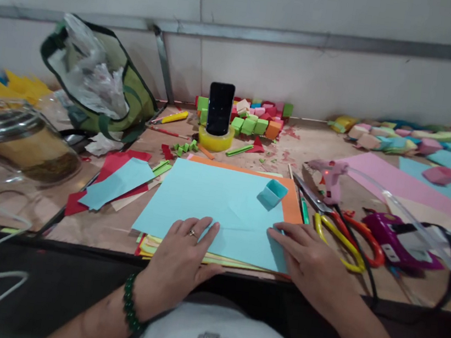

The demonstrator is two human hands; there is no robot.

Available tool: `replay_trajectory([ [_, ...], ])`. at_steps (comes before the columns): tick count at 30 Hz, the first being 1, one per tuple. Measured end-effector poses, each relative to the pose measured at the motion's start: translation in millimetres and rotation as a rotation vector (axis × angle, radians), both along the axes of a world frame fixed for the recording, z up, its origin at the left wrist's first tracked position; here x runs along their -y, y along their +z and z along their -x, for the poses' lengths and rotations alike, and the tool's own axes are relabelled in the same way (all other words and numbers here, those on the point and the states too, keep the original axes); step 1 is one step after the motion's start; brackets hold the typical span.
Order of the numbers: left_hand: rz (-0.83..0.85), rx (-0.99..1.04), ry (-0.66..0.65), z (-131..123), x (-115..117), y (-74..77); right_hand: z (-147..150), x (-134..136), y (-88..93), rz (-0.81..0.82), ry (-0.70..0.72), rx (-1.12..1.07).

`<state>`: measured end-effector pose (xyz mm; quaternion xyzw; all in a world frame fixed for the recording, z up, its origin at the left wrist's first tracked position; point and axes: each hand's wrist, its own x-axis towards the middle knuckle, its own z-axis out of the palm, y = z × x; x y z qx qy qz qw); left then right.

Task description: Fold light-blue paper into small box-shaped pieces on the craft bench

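Note:
A light blue sheet of paper (205, 194) lies on a stack of coloured sheets, with a faint crease running across it between my two hands. My left hand (181, 249) rests flat on the sheet's front left part, its fingers stretched out. On the right edge of the same sheet lies my right hand (313, 258), fingers extended over the paper and its thumb hidden. A small folded blue paper box (274, 193) sits near the sheet's back right corner. Orange paper (293, 205) shows from under the blue sheet.
Scissors (342, 229), a pink glue gun (332, 180) and a purple tool (399, 239) lie to the right. A phone (219, 110) stands in a tape roll (215, 139) before several paper cubes (250, 125). Left are paper scraps (118, 182), a jar (25, 142) and a green bag (136, 88).

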<state>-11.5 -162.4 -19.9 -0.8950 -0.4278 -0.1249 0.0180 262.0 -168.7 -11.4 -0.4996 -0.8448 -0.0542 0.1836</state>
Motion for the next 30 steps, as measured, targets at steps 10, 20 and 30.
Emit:
replay_trajectory([
  [10, 0.196, 0.267, 0.148, -10.6, -27.9, 16.9, -9.8, -1.0, 3.2, 0.001, 0.004, -0.104],
  [20, 0.104, 0.392, 0.059, -7.9, -15.5, 24.0, 9.0, -1.0, 13.4, -0.214, -0.099, -0.238],
  [30, 0.008, 0.044, -0.161, 0.1, 10.8, 36.0, 22.1, -9.6, 0.4, 0.016, 0.252, -0.308],
])
